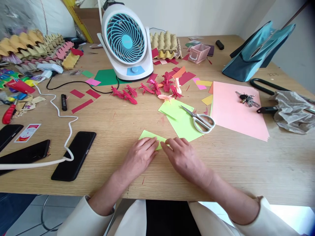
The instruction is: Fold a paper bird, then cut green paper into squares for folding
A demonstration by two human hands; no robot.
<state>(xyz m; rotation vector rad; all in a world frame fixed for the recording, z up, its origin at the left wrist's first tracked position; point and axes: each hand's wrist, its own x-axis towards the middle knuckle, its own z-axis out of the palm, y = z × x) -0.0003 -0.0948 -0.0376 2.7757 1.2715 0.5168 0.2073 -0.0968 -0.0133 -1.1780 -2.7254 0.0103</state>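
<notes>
A small folded piece of yellow-green paper [150, 134] lies flat on the wooden table near its front. My left hand [140, 155] presses on its left part with fingers together. My right hand [183, 156] is at its right end, fingers bent and pressed on the paper. The fingertips of both hands are close to each other and hide part of the sheet. Just beyond, larger yellow-green sheets [180, 126] lie under white-handled scissors [204, 123]. Several red folded paper figures [128, 93] stand farther back.
A white fan [126, 41] stands at the back. Pink sheets [236, 114] with keys [248, 99] lie right, near a blue bag [253, 55]. Phones [73, 155], a white cable [70, 131] and a black marker [64, 102] are left; egg trays [167, 42] are behind.
</notes>
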